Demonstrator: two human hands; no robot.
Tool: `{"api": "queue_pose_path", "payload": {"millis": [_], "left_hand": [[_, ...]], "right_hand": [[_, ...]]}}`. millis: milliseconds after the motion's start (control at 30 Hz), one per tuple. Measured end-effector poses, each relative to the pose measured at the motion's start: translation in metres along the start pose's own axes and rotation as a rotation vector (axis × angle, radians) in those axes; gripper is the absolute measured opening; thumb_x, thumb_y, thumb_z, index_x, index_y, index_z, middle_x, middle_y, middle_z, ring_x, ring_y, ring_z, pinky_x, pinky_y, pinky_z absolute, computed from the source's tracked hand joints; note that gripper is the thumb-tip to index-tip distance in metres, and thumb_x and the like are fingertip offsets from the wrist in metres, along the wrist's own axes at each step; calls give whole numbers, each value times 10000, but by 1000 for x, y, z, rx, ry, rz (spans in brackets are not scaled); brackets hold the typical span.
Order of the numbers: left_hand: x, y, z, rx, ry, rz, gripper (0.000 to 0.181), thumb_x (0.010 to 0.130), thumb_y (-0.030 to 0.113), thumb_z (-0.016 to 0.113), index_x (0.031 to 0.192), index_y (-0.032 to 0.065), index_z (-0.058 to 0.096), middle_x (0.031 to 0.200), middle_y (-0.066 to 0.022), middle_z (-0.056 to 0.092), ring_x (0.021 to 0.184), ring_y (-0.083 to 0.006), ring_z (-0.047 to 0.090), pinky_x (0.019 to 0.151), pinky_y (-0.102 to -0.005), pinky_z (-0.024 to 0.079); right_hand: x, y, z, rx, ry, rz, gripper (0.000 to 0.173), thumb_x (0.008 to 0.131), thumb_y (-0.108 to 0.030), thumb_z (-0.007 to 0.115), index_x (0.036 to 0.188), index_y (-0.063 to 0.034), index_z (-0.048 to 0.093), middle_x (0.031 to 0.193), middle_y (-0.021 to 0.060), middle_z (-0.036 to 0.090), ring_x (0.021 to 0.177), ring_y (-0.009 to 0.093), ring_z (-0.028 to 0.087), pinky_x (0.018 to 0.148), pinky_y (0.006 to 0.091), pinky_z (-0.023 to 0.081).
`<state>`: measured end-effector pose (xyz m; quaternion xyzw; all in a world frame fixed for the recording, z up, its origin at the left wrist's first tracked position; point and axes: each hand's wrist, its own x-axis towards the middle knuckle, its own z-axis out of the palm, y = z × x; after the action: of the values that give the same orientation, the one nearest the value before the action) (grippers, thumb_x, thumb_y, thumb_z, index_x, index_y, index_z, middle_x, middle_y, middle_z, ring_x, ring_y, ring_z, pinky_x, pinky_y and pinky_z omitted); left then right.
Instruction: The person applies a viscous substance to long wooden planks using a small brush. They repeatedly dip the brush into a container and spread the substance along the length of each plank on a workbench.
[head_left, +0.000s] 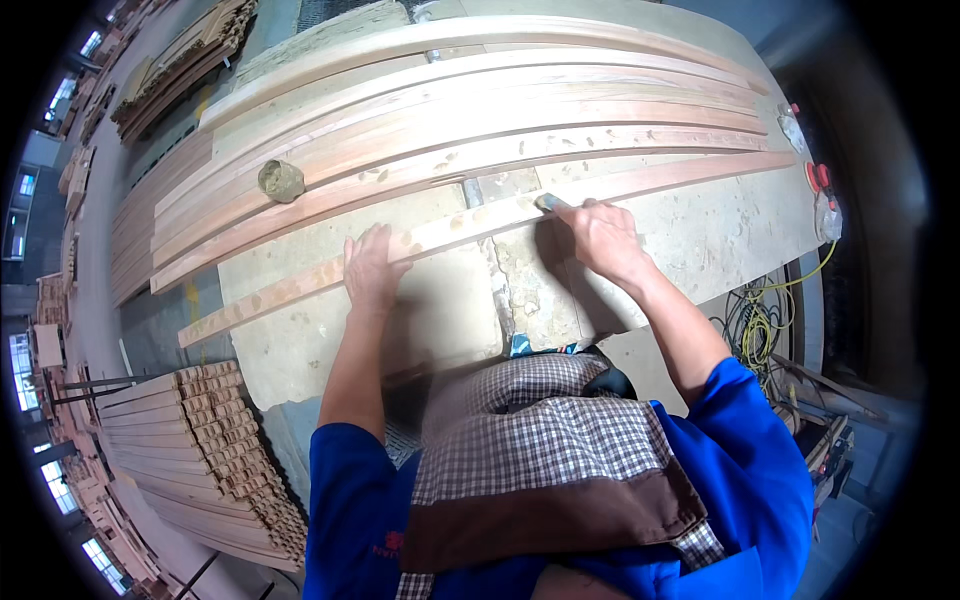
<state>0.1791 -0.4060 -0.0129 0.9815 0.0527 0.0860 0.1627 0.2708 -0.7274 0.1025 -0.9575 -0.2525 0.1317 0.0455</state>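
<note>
A long, narrow wooden strip (480, 219) lies across the worktable in front of me, with several putty-coloured patches along its face. On its left part rests my left hand (371, 270), fingers spread over the wood. My right hand (604, 232) grips a small putty knife (551, 202), its blade against the strip right of the middle. Behind this strip, more wooden strips (450, 120) lie side by side; the nearest bears a row of similar patches. A lump of greenish-brown putty (281, 181) sits on these strips at the left.
The worktable (697, 225) has a stained, uneven top. At its right edge are red-topped tools (819, 178) and a coiled yellow-green hose (761, 322). Stacked wooden strips (217, 450) stand at the lower left, with another stack (184, 67) at the upper left.
</note>
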Motion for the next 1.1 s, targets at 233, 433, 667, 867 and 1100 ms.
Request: {"api": "queue_pose_path", "payload": {"millis": [233,433,667,867,1100], "left_hand": [[-2,-3,3,-26,18,19,696,659,261,808,1268,69,530,1267,-148,574,1186,-316,513,1077,-529,304],[1,1,1,-42,1,7,685,636,219,822,1240,55,542,1264,-136,578,1183,-311,514,1078,-521,304],[-1,1,1,-43,23,37,668,646,190,818,1242,54,548,1251,-150,581,1178,-318,518,1064,-501,320],[-1,2,-3,-15,-6,13,668,670,207,811,1263,65,538,1272,-152,569,1188,-325,511,1080,-501,308],[3,4,-2,-1,-26,1,694,653,207,829,1268,65,539,1265,-151,574,1188,-322,515,1085,-525,303]], "right_hand": [[-10,11,18,-105,82,-81,298,824,-109,509,1086,-118,651,842,152,668,802,341,650,734,466,496],[-10,0,42,-40,141,-56,496,755,-35,532,1243,-90,598,761,180,606,732,352,627,620,444,509],[-21,5,45,-19,162,-58,458,796,-42,500,1249,-47,571,818,206,620,733,344,635,617,430,529],[-34,24,27,33,112,-19,536,737,1,502,1260,-82,583,808,194,620,726,340,635,631,425,523],[-21,51,55,-63,245,51,494,806,-21,484,1290,-96,551,800,181,602,720,346,620,621,452,511]]}}
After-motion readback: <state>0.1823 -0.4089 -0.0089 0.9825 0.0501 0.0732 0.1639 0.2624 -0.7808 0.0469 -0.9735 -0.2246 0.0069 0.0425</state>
